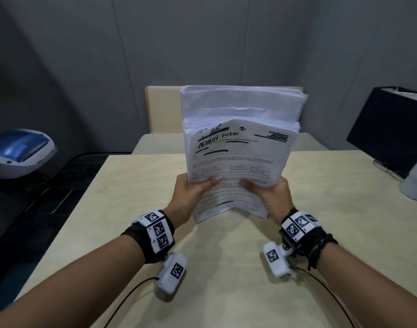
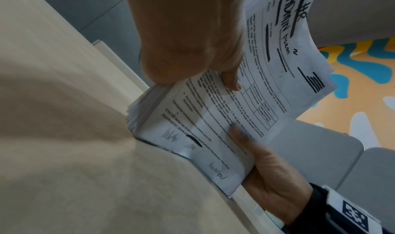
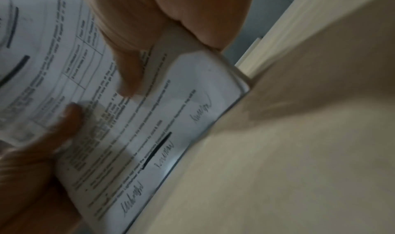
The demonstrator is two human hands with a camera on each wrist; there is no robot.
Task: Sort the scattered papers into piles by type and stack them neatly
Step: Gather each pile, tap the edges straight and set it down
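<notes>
A thick stack of white papers (image 1: 238, 147) stands upright on its bottom edge on the pale wooden table (image 1: 344, 233). Its front sheet is a printed form with "ADMIN FORM 2" handwritten on top, black redaction bars and signatures at the bottom. My left hand (image 1: 193, 188) grips the stack's left side with the thumb on the front sheet. My right hand (image 1: 269, 190) grips the right side the same way. In the left wrist view the stack (image 2: 213, 119) rests on the table with my left hand (image 2: 192, 51) above. The right wrist view shows the stack (image 3: 149, 119), blurred, under my right hand (image 3: 149, 26).
A pale chair back (image 1: 162, 107) stands behind the table. A black box (image 1: 389, 129) and a white rounded object (image 1: 416, 183) sit at the table's right edge. A grey and blue machine (image 1: 18, 152) sits at left, off the table.
</notes>
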